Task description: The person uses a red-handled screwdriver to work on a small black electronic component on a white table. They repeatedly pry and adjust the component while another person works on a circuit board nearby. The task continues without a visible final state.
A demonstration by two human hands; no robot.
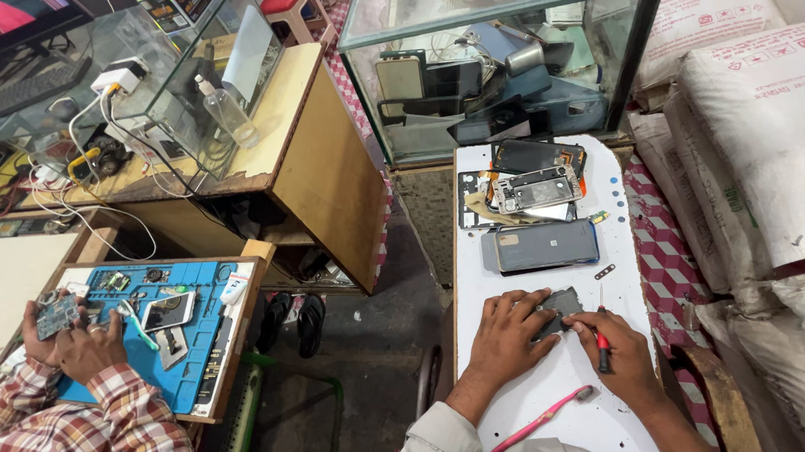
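Grey phone part pinned under left hand fingers; right hand grips red screwdriver

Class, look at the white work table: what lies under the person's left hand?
Under the left hand lies a flat dark grey part on the white table; its right end shows. The right hand holds a red-handled screwdriver beside it. The rest is covered.

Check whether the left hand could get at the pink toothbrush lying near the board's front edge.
Probably yes: the left hand rests on a dark part, and the pink toothbrush lies just behind it on the white board, with nothing between them.
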